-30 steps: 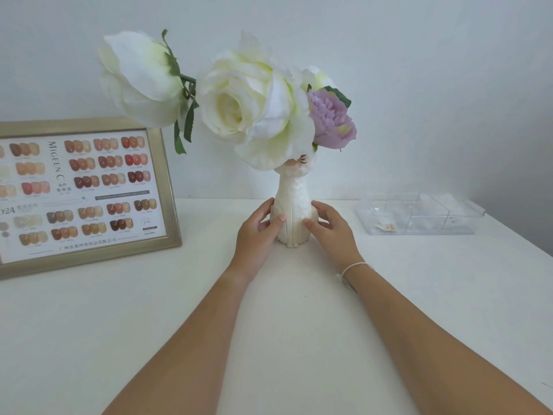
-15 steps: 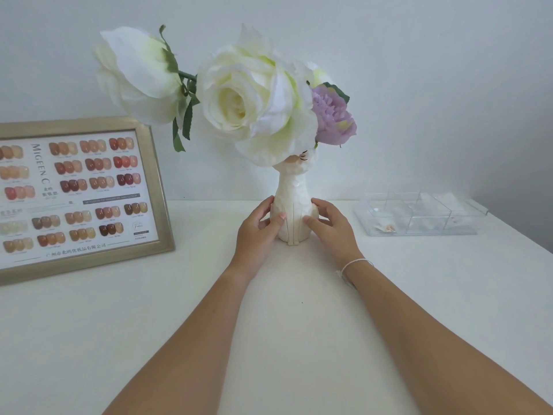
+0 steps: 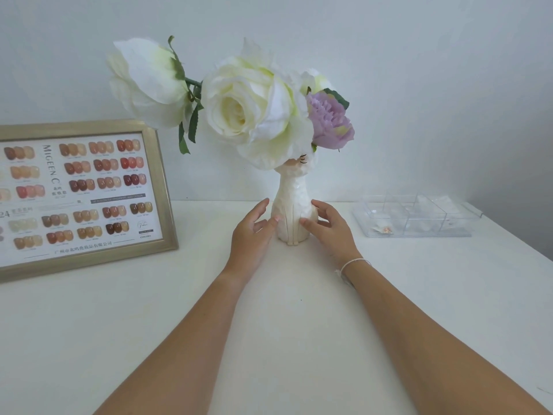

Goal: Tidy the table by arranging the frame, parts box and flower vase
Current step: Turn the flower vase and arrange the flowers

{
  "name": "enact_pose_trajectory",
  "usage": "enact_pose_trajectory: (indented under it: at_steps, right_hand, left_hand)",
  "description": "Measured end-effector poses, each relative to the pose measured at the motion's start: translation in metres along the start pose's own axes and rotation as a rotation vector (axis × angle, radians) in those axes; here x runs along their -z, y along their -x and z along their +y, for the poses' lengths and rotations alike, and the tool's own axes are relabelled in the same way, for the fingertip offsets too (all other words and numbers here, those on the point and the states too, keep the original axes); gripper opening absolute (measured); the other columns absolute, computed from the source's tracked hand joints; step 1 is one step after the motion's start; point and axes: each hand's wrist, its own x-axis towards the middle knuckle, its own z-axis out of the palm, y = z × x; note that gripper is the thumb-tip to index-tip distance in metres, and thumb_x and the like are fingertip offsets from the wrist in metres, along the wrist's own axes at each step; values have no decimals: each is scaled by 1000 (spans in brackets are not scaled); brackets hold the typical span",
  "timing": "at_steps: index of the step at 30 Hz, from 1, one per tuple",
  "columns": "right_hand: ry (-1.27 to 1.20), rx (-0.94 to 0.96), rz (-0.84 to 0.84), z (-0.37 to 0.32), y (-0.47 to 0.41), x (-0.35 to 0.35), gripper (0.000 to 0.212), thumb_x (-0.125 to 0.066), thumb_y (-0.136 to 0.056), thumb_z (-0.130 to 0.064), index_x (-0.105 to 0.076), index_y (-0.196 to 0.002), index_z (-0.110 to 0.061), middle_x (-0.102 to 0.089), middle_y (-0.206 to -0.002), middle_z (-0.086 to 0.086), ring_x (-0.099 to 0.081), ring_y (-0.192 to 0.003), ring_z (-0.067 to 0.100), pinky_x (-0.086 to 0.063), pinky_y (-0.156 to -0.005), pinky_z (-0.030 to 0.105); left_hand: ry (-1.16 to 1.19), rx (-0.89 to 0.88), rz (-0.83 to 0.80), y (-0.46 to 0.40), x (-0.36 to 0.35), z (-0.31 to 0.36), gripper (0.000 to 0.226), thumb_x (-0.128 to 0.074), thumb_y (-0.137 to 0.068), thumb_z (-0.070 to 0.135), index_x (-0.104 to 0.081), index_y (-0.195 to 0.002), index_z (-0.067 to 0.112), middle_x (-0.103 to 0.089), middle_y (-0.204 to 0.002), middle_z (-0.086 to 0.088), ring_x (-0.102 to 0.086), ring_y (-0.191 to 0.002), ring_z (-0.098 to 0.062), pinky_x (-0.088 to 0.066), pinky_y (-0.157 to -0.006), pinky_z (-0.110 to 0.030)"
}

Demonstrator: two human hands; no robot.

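Observation:
A white cat-shaped flower vase [image 3: 291, 191] stands upright at the back middle of the white table [image 3: 269, 324], holding big white roses and a purple bloom [image 3: 329, 121]. My left hand [image 3: 250, 235] and right hand [image 3: 330, 230] flank its base with fingers spread and lifted off it; only the thumb tips seem to touch it. The gold picture frame [image 3: 163, 187] with nail colour samples leans at the left. The clear parts box [image 3: 419, 220] lies at the right.
A white wall rises right behind the table's back edge. The table's right edge runs diagonally past the parts box. A thin white bracelet [image 3: 353, 263] is on my right wrist.
Both hands have loosened from gripping the vase base; the fingers have spread and pulled back. The vase stays where it stood.

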Motion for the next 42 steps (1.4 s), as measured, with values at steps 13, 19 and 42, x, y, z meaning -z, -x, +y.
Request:
enact_pose_trajectory:
  at_steps: [13, 19, 42]
  right_hand:
    - [21, -13, 6, -5, 4, 0, 45, -66, -80, -26, -51, -122, -29, -55, -116, -10, -55, -98, 7, -39, -85, 22]
    - [16, -22, 23, -4, 9, 0, 47, -66, -80, -28, -51, -124, -29, -54, -117, -9, -55, -98, 5, -38, -85, 21]
    - [-22, -9, 22, -2, 7, -3, 39, -68, -77, -28, -54, -113, -36, -57, -112, -11, -55, -96, -5, -41, -73, 13]
  left_hand:
    - [286, -458, 285, 64, 31, 107, 43, -55, -78, 34, -45, -120, 37, -53, -120, 7, -57, -108, -11, -53, -87, -32]
    - [200, -546, 258, 73, 17, 135, 71, -66, -79, 21, -24, -135, 31, -37, -144, -4, -51, -118, -3, -43, -84, -8]
    - [-109, -536, 271, 18, -6, 136, 32, -62, -86, 19, -60, -118, 17, -52, -115, 9, -52, -103, -6, -48, -81, -12]
